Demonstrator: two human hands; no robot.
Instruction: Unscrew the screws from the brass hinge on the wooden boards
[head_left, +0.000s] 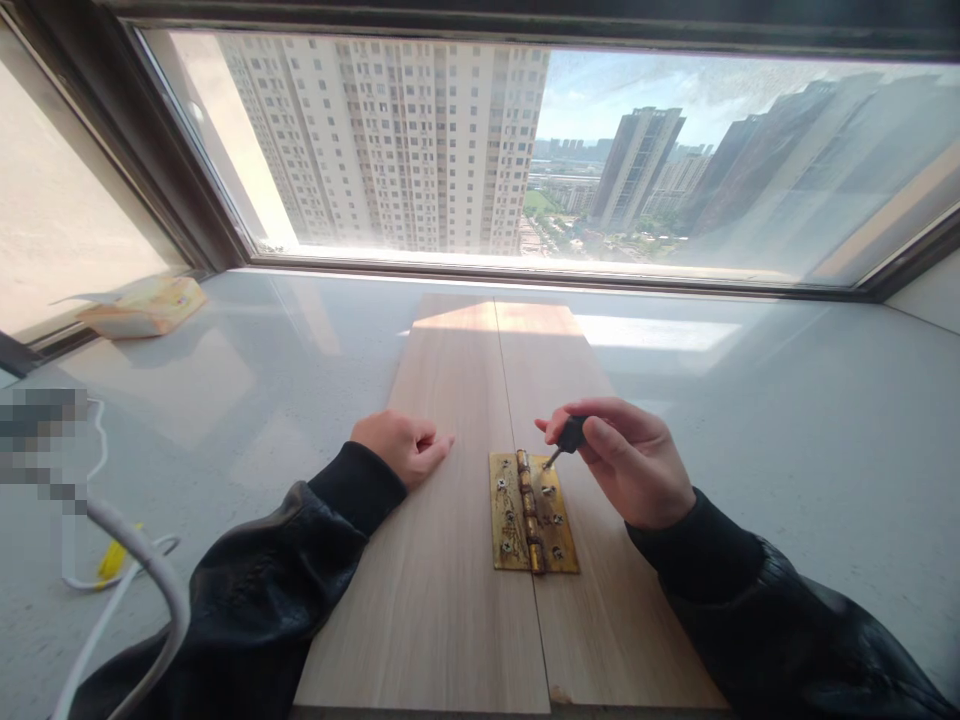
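Two pale wooden boards (pixel 450 600) lie side by side, with a narrow seam between them. Across that seam sits a worn brass hinge (pixel 531 512), its leaves flat on both boards and several screws in its holes. My right hand (pixel 637 465) grips the black handle of a screwdriver (pixel 571 434), whose tip meets the top screw on the hinge's right leaf. On the left board rests my left hand (pixel 403 447), curled with its fingers folded under; whether anything is inside it is hidden.
A speckled light-grey sill (pixel 300 350) carries the boards below a large window (pixel 600 160). At the far left lies a yellowish packet (pixel 146 305). White cable (pixel 161 575) loops near my left sleeve, beside a small yellow piece (pixel 112 560).
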